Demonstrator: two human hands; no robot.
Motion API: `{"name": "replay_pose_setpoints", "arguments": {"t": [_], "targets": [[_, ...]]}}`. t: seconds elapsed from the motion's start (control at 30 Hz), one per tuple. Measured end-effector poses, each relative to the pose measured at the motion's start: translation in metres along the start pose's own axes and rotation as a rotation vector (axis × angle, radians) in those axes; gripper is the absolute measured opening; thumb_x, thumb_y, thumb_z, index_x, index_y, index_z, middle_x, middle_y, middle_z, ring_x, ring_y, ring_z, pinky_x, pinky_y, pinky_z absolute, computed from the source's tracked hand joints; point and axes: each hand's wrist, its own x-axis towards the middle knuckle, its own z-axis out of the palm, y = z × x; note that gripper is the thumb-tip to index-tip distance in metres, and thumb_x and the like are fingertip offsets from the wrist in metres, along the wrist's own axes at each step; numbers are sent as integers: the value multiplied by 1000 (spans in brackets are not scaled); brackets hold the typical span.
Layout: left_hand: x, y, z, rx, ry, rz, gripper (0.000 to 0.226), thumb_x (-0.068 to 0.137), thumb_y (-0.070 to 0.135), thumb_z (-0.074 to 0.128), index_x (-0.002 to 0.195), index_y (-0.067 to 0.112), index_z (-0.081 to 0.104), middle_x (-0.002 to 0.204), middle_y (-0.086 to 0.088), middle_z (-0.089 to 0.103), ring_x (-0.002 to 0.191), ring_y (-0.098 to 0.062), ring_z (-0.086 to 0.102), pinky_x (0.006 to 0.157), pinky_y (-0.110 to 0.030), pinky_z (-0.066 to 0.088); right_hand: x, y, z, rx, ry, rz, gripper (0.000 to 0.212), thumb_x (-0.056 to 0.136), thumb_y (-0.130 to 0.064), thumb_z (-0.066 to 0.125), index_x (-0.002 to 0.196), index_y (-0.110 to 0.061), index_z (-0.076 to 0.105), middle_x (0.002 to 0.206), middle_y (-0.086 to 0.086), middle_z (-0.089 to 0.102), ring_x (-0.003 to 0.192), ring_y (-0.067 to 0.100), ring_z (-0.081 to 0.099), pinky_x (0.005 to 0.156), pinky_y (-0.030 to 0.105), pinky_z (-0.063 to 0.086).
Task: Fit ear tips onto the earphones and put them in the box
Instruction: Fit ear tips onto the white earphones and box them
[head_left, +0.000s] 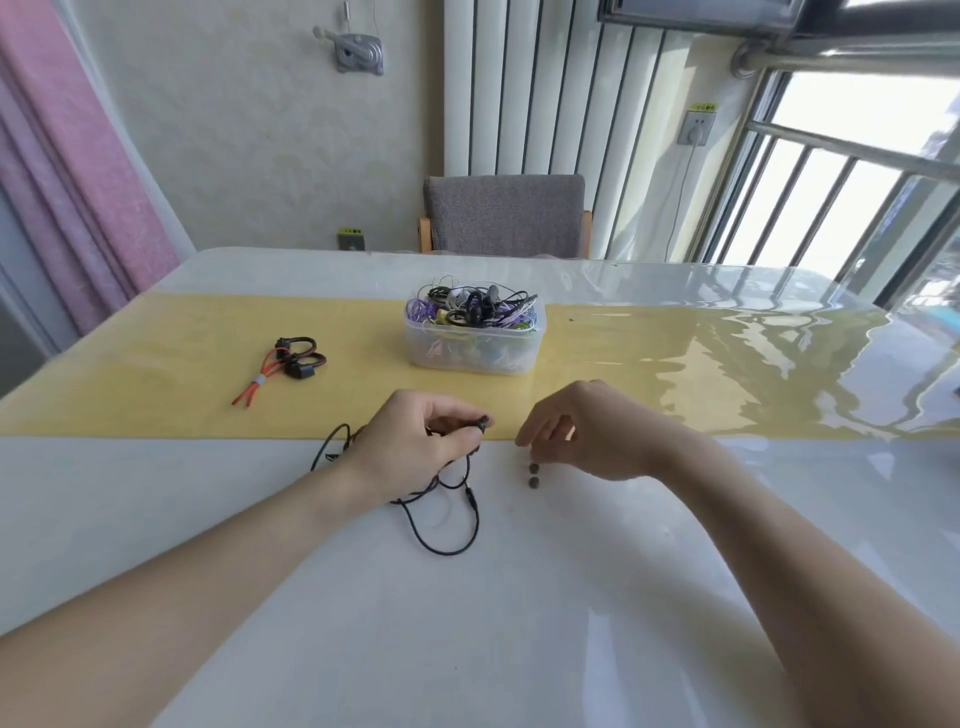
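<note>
Both hands work low over the white surface (519, 597): the left hand (415, 441) pinches a black earphone (484, 422), its cable (447, 519) looping below; the right hand (587, 431), fingers loosely spread, hovers over two dark ear tips (533, 475). Beyond sits the clear box (475, 345) full of earphones; red-corded earphones (291, 361) lie left.

The left hand (415, 441) covers part of the thin black earphone cable (447, 540), the two small dark ear tips (533, 475) at centre frame are too tiny to detail, and both forearms run off the lower edge.
</note>
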Motion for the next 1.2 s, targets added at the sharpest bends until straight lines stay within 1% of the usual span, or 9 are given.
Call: {"name": "replay_pose_setpoints", "arguments": {"t": [0.13,0.33,0.43,0.57,0.73,0.9,1.03,1.1,1.2], "targets": [[-4,-5,9,73,33,29,16,89,10,68,100,20,75,80,10,71,63,6,57,63,-7,40,-1,1,9,6,26,-38,15,88,-15,74,95,-27,79,75,-19,69,71,-9,62,67,5,44],[-8,-11,14,200,71,107,17,82,17,76,99,23,75,85,15,72,80,5,64,71,-4,40,-8,0,7,-55,-46,-19,9,92,-23,69,93,-30,74,84,-13,70,76,3,59,72,24,50],[-10,-10,14,171,99,128,16,80,16,79,92,25,75,81,13,73,77,2,65,68,-5,41,-13,-1,10,-82,-15,-16,8,96,-23,63,94,-28,70,82,-17,64,77,1,56,67,20,44],[-13,-8,13,120,108,139,19,79,14,80,86,31,75,79,13,74,75,0,65,68,-5,41,-13,-7,11,252,206,-73,7,95,-13,65,92,-14,71,79,-9,73,74,4,68,69,18,52],[-14,-7,10,51,88,140,20,78,10,80,86,28,75,82,13,75,77,0,67,71,-7,44,-10,-13,24,737,271,-101,8,86,-6,76,91,-2,70,71,3,72,63,14,65,65,25,54],[-15,-9,9,39,75,119,13,79,11,79,88,20,77,80,11,75,76,0,67,71,-9,45,-6,-13,35,741,298,-155,6,85,-9,78,82,-6,74,71,10,71,62,15,60,65,26,52],[-14,-8,9,21,89,103,12,80,10,78,86,20,77,78,11,75,72,2,66,69,-9,44,-5,-14,37,696,298,-161,6,85,-11,78,80,-12,76,69,-4,71,63,10,62,66,25,51],[-15,-8,9,7,94,90,13,81,8,76,85,20,76,77,9,75,72,0,68,69,-12,46,-7,-15,37,712,289,-149,6,84,-11,79,81,-15,77,71,-4,73,65,11,65,68,30,55],[-15,-9,9,18,111,70,14,81,5,76,83,19,76,75,8,75,67,0,66,65,-13,45,-9,-18,39,733,291,-142,8,83,-11,80,81,-19,78,80,0,77,75,23,73,73,55,59]]}}
